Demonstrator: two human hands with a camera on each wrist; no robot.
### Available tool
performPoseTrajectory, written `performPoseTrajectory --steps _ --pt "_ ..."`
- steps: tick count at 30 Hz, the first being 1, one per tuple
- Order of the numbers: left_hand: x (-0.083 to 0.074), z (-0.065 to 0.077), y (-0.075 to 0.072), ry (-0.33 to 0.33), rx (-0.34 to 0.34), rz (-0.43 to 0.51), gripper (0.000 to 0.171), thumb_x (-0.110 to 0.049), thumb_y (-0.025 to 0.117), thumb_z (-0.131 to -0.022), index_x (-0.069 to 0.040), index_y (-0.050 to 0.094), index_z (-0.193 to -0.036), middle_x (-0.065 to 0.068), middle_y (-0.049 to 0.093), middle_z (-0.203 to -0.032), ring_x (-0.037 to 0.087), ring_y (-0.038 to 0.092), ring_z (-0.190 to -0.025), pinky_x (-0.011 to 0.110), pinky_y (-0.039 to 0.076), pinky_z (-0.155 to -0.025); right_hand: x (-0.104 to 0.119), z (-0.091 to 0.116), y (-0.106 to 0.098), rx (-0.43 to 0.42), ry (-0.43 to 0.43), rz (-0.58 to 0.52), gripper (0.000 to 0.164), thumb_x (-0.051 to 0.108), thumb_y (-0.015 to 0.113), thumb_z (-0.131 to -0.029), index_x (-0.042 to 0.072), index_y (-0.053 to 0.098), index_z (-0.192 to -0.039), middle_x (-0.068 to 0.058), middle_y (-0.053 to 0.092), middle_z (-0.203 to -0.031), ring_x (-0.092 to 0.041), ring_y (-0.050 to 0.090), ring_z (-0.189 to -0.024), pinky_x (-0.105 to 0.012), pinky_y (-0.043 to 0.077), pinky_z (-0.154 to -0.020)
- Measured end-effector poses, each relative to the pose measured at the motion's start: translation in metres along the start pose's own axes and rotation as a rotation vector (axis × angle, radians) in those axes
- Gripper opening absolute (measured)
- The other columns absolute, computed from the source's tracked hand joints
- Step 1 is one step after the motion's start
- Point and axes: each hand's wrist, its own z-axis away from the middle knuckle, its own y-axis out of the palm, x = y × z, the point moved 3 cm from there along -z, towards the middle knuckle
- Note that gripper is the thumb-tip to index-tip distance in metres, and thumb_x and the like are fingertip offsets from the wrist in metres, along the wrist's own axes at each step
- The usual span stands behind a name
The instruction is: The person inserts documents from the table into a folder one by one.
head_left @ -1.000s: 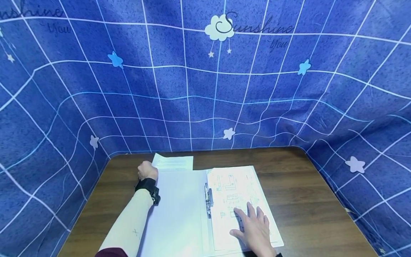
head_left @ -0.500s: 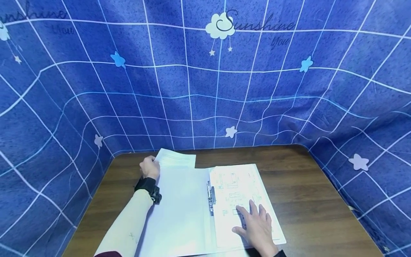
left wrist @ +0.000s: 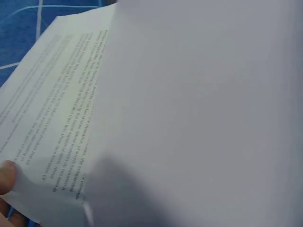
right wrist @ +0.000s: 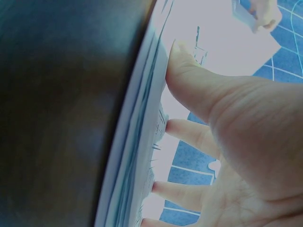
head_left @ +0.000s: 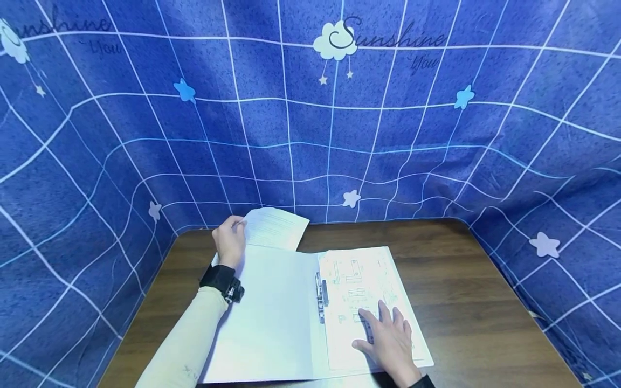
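An open white folder (head_left: 267, 312) lies on the table with a metal clip (head_left: 321, 297) along its spine. Past the folder's top left edge, a sheet of printed paper (head_left: 277, 227) sticks out, partly hidden by the left cover. My left hand (head_left: 229, 242) pinches the sheet by its left corner; the thumb (left wrist: 6, 177) lies over the print in the left wrist view. On the right side, a stack of papers with line drawings (head_left: 359, 269) sits in the folder. My right hand (head_left: 390, 345) rests on it with spread fingers, the fingertips touching the top page.
The brown wooden table (head_left: 475, 312) extends to the right of the folder and along its left side. A blue curtain (head_left: 310, 124) with white grid lines and stars hangs behind the table and at both sides.
My left hand has drawn the printed sheet further out beyond the folder's top edge, and the sheet has tilted. My right hand stays on the papers.
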Motion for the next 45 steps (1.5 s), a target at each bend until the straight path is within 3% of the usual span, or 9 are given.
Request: performPoseTrajectory --steps 6,9,14,20,26,30,34,38,45 --pt "-0.031 -0.007 -0.013 0.228 -0.123 0.076 0.012 0.006 0.071 -0.088 -0.003 0.078 -0.09 0.015 0.078 -0.092 0.038 0.074 -0.087 0.051 0.054 -0.081 0.001 0.001 0.0 -0.005 -0.012 -0.008 0.075 0.047 0.091 -0.069 0.021 0.068 -0.135 -0.033 0.043 -0.151 -0.066 0.032 -0.136 -0.082 0.024 -0.102" --pt "-0.05 -0.014 -0.019 0.307 -0.15 0.094 0.013 0.007 0.07 -0.088 -0.002 0.079 -0.091 0.015 0.077 -0.091 0.037 0.073 -0.086 0.049 0.054 -0.078 0.001 0.0 0.0 -0.01 -0.012 -0.01 0.075 0.047 0.091 -0.069 0.022 0.068 -0.136 -0.032 0.043 -0.152 -0.066 0.032 -0.136 -0.082 0.024 -0.102" --pt "-0.083 -0.026 -0.029 0.403 -0.196 0.143 0.018 0.01 0.068 -0.087 -0.003 0.079 -0.093 0.013 0.078 -0.09 0.033 0.073 -0.083 0.047 0.054 -0.073 0.003 -0.002 0.001 -0.006 -0.002 -0.007 0.076 0.048 0.091 -0.069 0.022 0.068 -0.136 -0.032 0.043 -0.152 -0.066 0.032 -0.136 -0.082 0.024 -0.102" --pt "-0.122 -0.029 -0.045 0.452 -0.255 0.226 0.019 0.008 0.069 -0.09 -0.006 0.081 -0.094 0.008 0.079 -0.092 0.028 0.075 -0.083 0.039 0.056 -0.075 0.003 -0.002 0.003 0.01 0.006 -0.002 0.076 0.049 0.091 -0.069 0.022 0.068 -0.136 -0.032 0.042 -0.152 -0.066 0.031 -0.137 -0.082 0.024 -0.102" --pt "-0.15 -0.03 -0.061 0.406 -0.25 0.308 0.008 -0.006 0.075 -0.094 -0.007 0.082 -0.095 0.006 0.08 -0.093 0.023 0.076 -0.081 0.017 0.05 -0.074 0.003 -0.002 0.003 0.019 0.011 -0.011 0.076 0.049 0.091 -0.069 0.021 0.067 -0.136 -0.032 0.042 -0.153 -0.066 0.03 -0.137 -0.082 0.023 -0.103" --pt "-0.166 -0.029 -0.07 0.349 -0.235 0.375 0.005 0.0 0.076 -0.091 -0.001 0.081 -0.092 0.012 0.079 -0.091 0.021 0.071 -0.071 0.013 0.045 -0.064 0.003 -0.001 0.003 0.03 0.013 -0.013 0.077 0.05 0.09 -0.069 0.021 0.067 -0.137 -0.032 0.041 -0.153 -0.067 0.029 -0.137 -0.082 0.023 -0.103" --pt "-0.178 -0.025 -0.077 0.25 -0.193 0.438 0.004 0.004 0.076 -0.089 0.007 0.077 -0.092 0.021 0.077 -0.091 0.018 0.07 -0.069 0.012 0.047 -0.064 0.003 0.0 0.002 0.03 0.008 -0.025 0.077 0.05 0.09 -0.07 0.021 0.066 -0.137 -0.032 0.041 -0.153 -0.067 0.029 -0.137 -0.082 0.023 -0.102" --pt "-0.175 -0.022 -0.077 0.147 -0.103 0.529 0.014 -0.004 0.077 -0.092 0.01 0.074 -0.094 0.024 0.076 -0.091 0.017 0.073 -0.073 0.015 0.053 -0.065 0.003 0.003 0.0 0.019 -0.003 -0.038 0.075 0.049 0.089 -0.072 0.02 0.066 -0.137 -0.033 0.041 -0.152 -0.067 0.029 -0.136 -0.08 0.024 -0.102" --pt "-0.162 -0.004 -0.066 0.01 0.064 0.58 0.02 -0.02 0.08 -0.092 -0.001 0.077 -0.095 0.014 0.078 -0.09 0.012 0.069 -0.069 0.02 0.049 -0.057 0.005 0.0 -0.015 -0.081 -0.031 -0.068 0.067 0.046 0.086 -0.078 0.016 0.067 -0.135 -0.034 0.048 -0.145 -0.066 0.04 -0.129 -0.077 0.034 -0.099"
